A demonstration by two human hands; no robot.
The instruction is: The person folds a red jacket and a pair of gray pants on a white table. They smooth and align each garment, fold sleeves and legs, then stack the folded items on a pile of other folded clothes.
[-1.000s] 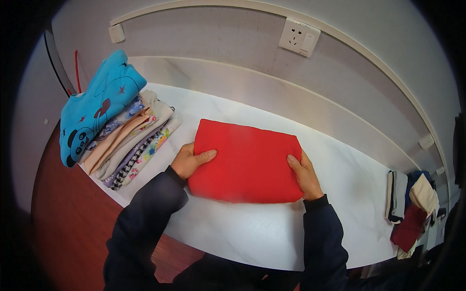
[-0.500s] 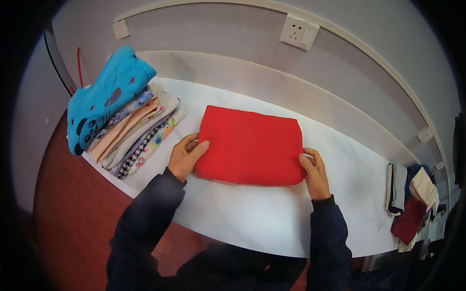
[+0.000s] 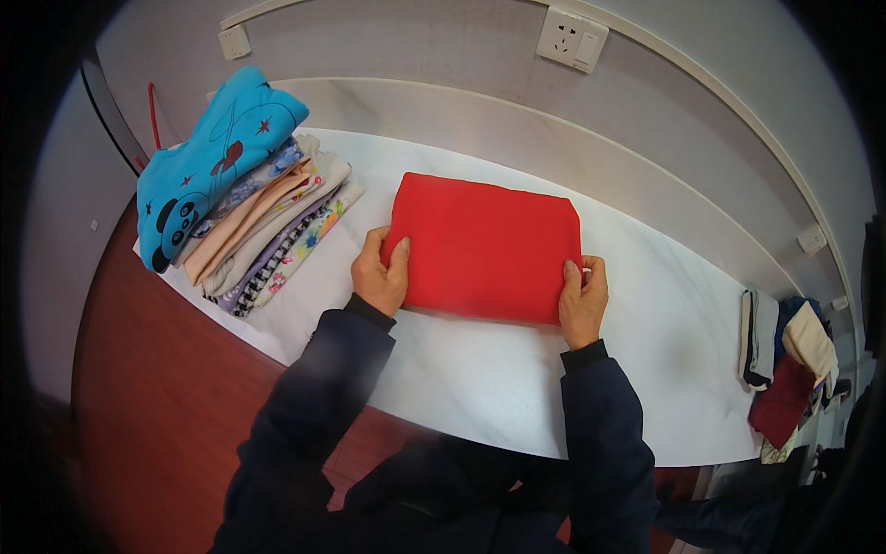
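Note:
A folded red garment (image 3: 487,247) forms a neat rectangle over the middle of the white tabletop (image 3: 461,383). Its left edge is gripped by my left hand (image 3: 382,275), thumb on top and fingers tucked underneath. On the opposite edge, my right hand (image 3: 583,300) pinches the cloth the same way. Whether the garment touches the table or is slightly lifted, I cannot tell. Both hands are closed on the fabric, with some fingers hidden behind or below it.
At the left stands a stack of folded clothes (image 3: 268,235), topped by a blue panda-print garment (image 3: 217,162). More folded clothes (image 3: 784,388) lie at the table's right end, a dark red piece among them. A wall socket (image 3: 571,40) sits above the table's back ledge (image 3: 443,106).
Both hands still grip the red garment's sides. My left hand has shifted further onto its left edge, and my right hand sits nearer the lower right corner. The whole view has shifted slightly.

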